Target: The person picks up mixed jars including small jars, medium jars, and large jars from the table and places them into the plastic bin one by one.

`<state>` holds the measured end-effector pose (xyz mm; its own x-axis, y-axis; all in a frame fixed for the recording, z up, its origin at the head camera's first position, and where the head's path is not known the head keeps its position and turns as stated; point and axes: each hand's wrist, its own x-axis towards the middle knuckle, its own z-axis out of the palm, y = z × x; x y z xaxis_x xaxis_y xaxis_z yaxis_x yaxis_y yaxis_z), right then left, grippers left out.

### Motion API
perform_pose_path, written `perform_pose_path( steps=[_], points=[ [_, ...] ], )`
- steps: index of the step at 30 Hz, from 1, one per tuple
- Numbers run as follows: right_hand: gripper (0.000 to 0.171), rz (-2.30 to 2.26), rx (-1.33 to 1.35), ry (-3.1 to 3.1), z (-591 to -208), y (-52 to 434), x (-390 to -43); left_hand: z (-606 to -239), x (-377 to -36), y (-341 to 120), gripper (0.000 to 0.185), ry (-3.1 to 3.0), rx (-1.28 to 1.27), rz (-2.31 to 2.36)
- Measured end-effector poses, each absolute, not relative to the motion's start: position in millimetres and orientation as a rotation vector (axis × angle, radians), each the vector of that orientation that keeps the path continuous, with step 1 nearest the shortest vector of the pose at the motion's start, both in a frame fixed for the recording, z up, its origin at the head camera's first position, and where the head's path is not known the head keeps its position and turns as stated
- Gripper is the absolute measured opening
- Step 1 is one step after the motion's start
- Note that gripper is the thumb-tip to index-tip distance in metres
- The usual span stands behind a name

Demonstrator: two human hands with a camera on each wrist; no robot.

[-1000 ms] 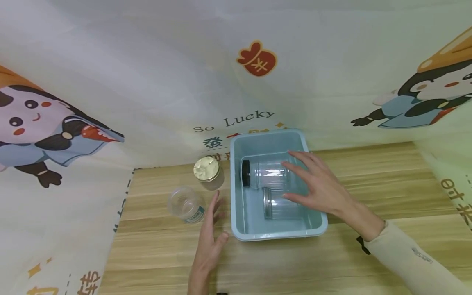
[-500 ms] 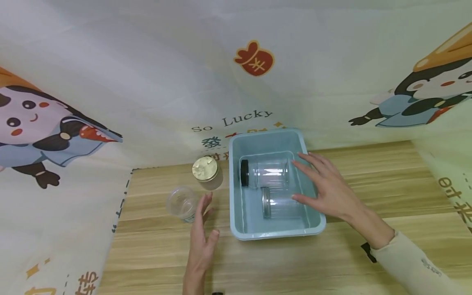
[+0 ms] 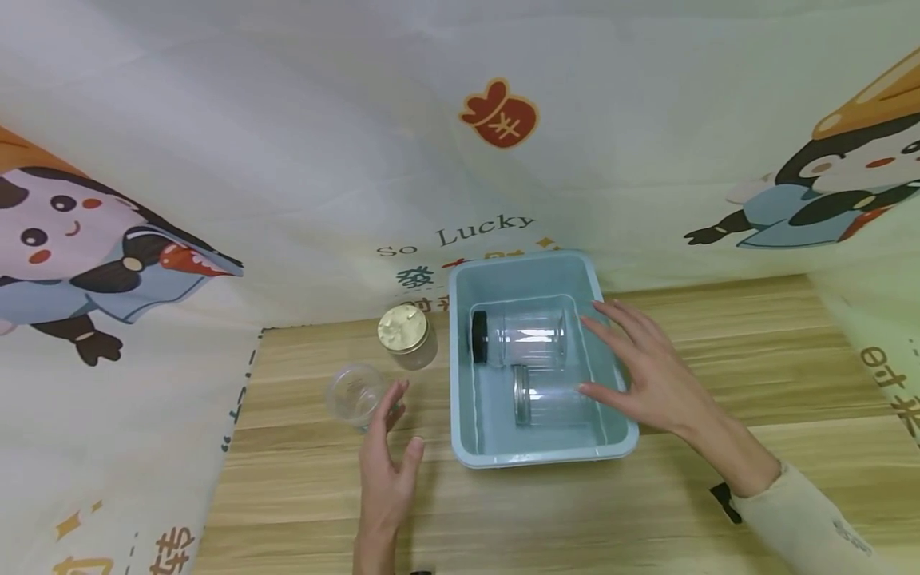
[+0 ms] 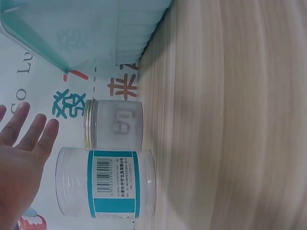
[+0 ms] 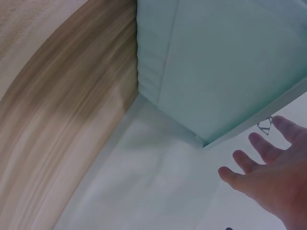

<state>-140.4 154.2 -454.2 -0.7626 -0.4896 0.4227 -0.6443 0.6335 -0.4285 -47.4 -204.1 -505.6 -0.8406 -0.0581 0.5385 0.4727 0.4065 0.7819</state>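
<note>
Left hand (image 3: pixel 384 479), fingers spread and holding nothing, hovered beside a clear plastic jar (image 3: pixel 354 394) with a teal barcode label, left of centre. Right hand (image 3: pixel 647 375), relaxed, hung over the blue plastic tub (image 3: pixel 532 271), where two clear ribbed jars lay sideways. Behind, cloth (image 3: pixel 460 231) read "So Lucky".
</note>
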Motion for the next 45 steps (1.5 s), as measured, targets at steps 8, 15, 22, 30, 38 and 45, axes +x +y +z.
perform_pose_path(
  steps=[8, 15, 22, 30, 38, 45],
  points=[
    [0.080, 0.855, 0.902, -2.575, -456, 160, -137, -501, -45, -207, 0.071, -2.186, -0.304, -1.342],
    [0.080, 0.885, 0.893, -2.598, -456, 162, -132, -486, -40, -205, 0.067, -2.199, -0.306, -1.282],
    [0.082, 0.921, 0.904, -2.593, -458, 166, -127, -501, -43, -221, 0.062, -2.244, -0.271, -1.151],
    [0.079, 0.989, 0.903, -2.573, -462, 169, -120, -498, -44, -225, 0.067, -2.224, -0.188, -1.012],
    [0.082, 1.026, 0.880, -2.585, -462, 171, -115, -499, -45, -229, 0.064, -2.201, -0.176, -0.988],
    [0.086, 1.048, 0.883, -2.604, -461, 172, -112, -501, -48, -234, 0.062, -2.167, -0.177, -0.968]
  ],
)
